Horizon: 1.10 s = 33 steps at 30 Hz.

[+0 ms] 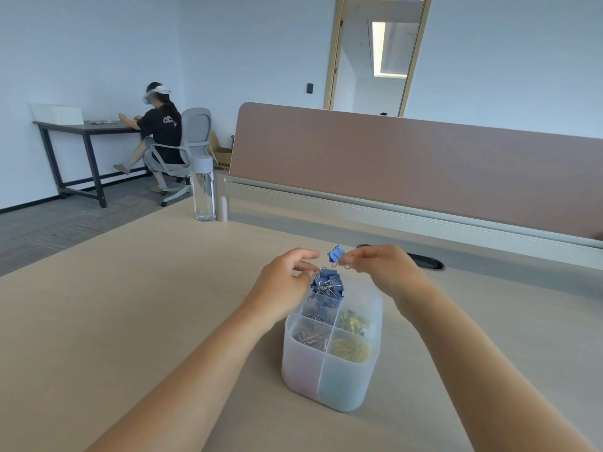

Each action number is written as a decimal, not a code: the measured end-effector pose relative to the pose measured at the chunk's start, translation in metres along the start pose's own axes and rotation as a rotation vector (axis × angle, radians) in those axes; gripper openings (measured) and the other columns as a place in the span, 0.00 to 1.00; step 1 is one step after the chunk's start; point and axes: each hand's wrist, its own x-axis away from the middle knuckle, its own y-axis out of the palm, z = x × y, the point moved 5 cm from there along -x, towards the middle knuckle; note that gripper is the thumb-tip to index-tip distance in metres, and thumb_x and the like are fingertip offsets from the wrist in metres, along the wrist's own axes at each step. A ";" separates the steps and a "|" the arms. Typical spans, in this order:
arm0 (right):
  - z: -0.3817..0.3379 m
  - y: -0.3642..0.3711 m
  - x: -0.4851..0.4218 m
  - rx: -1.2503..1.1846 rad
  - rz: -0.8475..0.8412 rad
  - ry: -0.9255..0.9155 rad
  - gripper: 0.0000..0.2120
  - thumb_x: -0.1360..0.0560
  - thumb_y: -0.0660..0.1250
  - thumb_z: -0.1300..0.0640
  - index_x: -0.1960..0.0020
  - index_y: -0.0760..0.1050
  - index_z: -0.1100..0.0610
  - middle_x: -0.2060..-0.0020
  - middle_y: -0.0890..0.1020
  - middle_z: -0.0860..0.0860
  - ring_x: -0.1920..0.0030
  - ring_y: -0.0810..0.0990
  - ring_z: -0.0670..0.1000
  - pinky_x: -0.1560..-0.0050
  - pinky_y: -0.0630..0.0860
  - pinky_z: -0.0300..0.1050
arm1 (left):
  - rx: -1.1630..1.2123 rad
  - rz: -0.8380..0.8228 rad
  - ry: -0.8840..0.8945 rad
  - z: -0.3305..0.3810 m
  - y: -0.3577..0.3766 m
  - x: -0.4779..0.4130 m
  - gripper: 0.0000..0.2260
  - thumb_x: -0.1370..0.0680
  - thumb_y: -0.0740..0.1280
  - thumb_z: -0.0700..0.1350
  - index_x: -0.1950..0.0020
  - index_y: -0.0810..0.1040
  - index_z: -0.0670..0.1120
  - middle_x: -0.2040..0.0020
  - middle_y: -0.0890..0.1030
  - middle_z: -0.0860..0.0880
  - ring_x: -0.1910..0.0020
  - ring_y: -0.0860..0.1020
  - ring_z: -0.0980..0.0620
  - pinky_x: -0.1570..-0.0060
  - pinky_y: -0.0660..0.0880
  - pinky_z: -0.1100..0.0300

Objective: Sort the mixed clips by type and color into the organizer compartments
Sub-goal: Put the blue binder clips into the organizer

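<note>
Nearest you on the worktop [130, 321] stands the translucent organizer [329, 380]. Its near-left compartment holds copper-coloured paper clips [311, 336] and its near-right one holds yellow paper clips [350, 350]. Behind those, yellow-green clips [354, 321] lie in the right compartment and dark blue clips [318, 308] in the left. At the far end a heap of blue binder clips [328, 284] rises above the rim.

Your left hand [287, 282] is at that heap with its fingers [306, 256] loosely curled. You cannot tell whether they grip a clip. Your right hand [381, 265] pinches a single blue binder clip [336, 254] by its wire handle, just above the heap and apart from it.

Farther off a clear water bottle [205, 190] stands by the brown divider panel [408, 164]. Beyond it, a person wearing a headset [161, 125] sits at a dark table [81, 128].
</note>
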 end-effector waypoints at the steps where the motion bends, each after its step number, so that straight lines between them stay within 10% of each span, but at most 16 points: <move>1: 0.004 0.002 -0.002 -0.018 0.003 0.006 0.05 0.24 0.69 0.58 0.54 0.84 0.57 0.57 0.82 0.50 0.57 0.74 0.47 0.59 0.67 0.36 | 0.004 -0.006 0.015 0.003 0.000 0.001 0.18 0.20 0.62 0.38 0.36 0.76 0.57 0.48 0.82 0.59 0.53 0.80 0.51 0.58 0.72 0.68; 5: 0.008 0.010 -0.005 -0.021 -0.043 0.000 0.05 0.24 0.70 0.60 0.52 0.84 0.60 0.59 0.84 0.49 0.58 0.77 0.42 0.64 0.69 0.23 | 0.063 -0.017 0.088 0.016 0.000 0.006 0.27 0.24 0.58 0.32 0.38 0.78 0.62 0.46 0.81 0.61 0.60 0.76 0.40 0.60 0.73 0.61; 9: 0.009 0.015 -0.008 0.092 -0.069 -0.018 0.06 0.29 0.75 0.50 0.62 0.83 0.51 0.62 0.82 0.51 0.58 0.74 0.51 0.55 0.68 0.41 | 0.085 -0.026 0.086 0.024 0.001 0.012 0.23 0.24 0.58 0.33 0.43 0.81 0.58 0.50 0.81 0.60 0.75 0.69 0.58 0.72 0.66 0.69; 12: 0.015 0.018 -0.014 0.209 -0.071 -0.051 0.18 0.47 0.72 0.33 0.64 0.84 0.44 0.64 0.85 0.44 0.52 0.82 0.52 0.36 0.68 0.56 | 0.084 -0.018 0.115 0.026 -0.001 0.012 0.16 0.22 0.63 0.39 0.48 0.82 0.59 0.51 0.82 0.59 0.61 0.79 0.62 0.61 0.73 0.70; 16: 0.015 0.017 -0.015 0.202 -0.038 -0.090 0.22 0.54 0.71 0.33 0.63 0.82 0.40 0.68 0.83 0.42 0.54 0.82 0.54 0.37 0.68 0.64 | 0.063 0.016 0.142 0.026 -0.005 0.011 0.09 0.23 0.69 0.39 0.53 0.83 0.54 0.53 0.84 0.57 0.54 0.81 0.60 0.54 0.76 0.68; 21: 0.012 0.012 -0.011 0.174 -0.009 -0.129 0.07 0.37 0.78 0.50 0.63 0.82 0.41 0.69 0.82 0.42 0.53 0.82 0.53 0.37 0.69 0.65 | 0.031 0.072 0.110 0.023 -0.019 0.007 0.09 0.24 0.69 0.40 0.56 0.83 0.54 0.57 0.84 0.57 0.55 0.81 0.59 0.55 0.74 0.66; 33: 0.018 0.010 -0.014 0.182 0.043 -0.149 0.14 0.27 0.71 0.55 0.65 0.80 0.36 0.67 0.81 0.35 0.52 0.80 0.52 0.37 0.67 0.66 | 0.045 0.158 0.181 0.028 -0.026 0.007 0.10 0.27 0.73 0.37 0.57 0.83 0.52 0.60 0.85 0.55 0.59 0.82 0.57 0.56 0.76 0.65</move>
